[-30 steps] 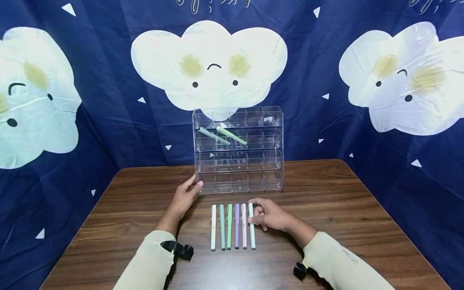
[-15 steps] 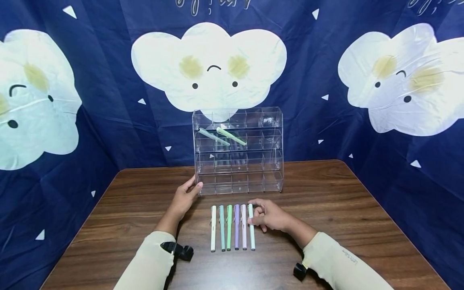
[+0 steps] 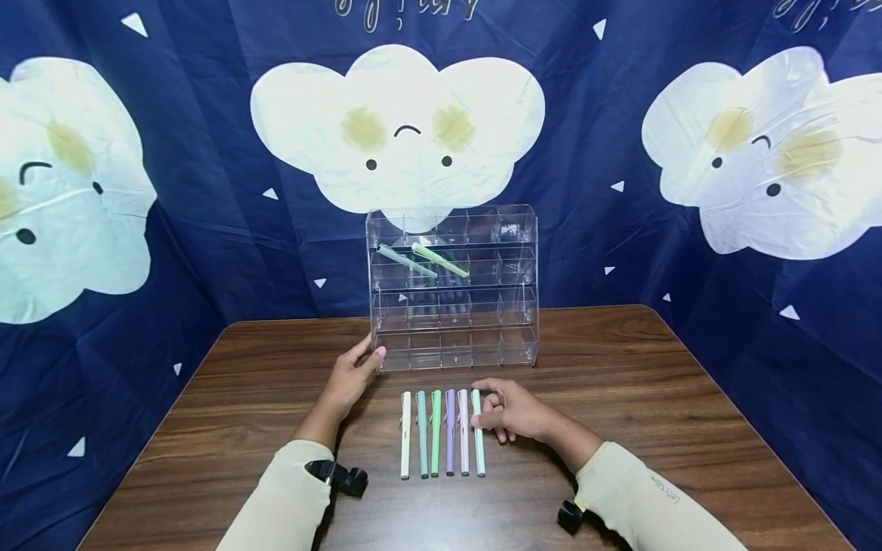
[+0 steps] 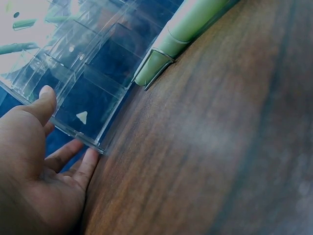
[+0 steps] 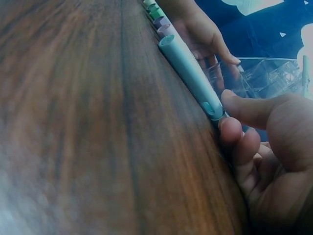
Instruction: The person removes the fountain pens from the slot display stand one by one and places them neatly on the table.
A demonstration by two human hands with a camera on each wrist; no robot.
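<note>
A clear acrylic tiered rack (image 3: 455, 356) stands at the back of the table. My left hand (image 3: 350, 379) holds its lower left edge, thumb at the front and fingers at the side and behind. Several capped pens lie side by side before the rack: cream (image 3: 406, 444), teal (image 3: 423, 448), green (image 3: 436, 444), purple (image 3: 451, 444), pale pink (image 3: 465, 444) and pale mint (image 3: 479, 451). My right hand (image 3: 513, 409) pinches the pale mint pen near its clip end, the other fingers curled beneath. Inside the rack, a grey-teal pen (image 3: 406, 261) and a light green pen (image 3: 441, 260) lean slantwise in an upper tier.
The wooden table (image 3: 620, 428) extends on both sides of the pens. Behind it hangs a dark blue cloth (image 3: 586, 252) with white cloud prints. A black wrist camera (image 3: 354, 480) sits at the left sleeve and another black camera (image 3: 570, 516) at the right.
The head view has tilted very slightly, so everything sits a few pixels lower. Both hands, the rack and the pens keep their places.
</note>
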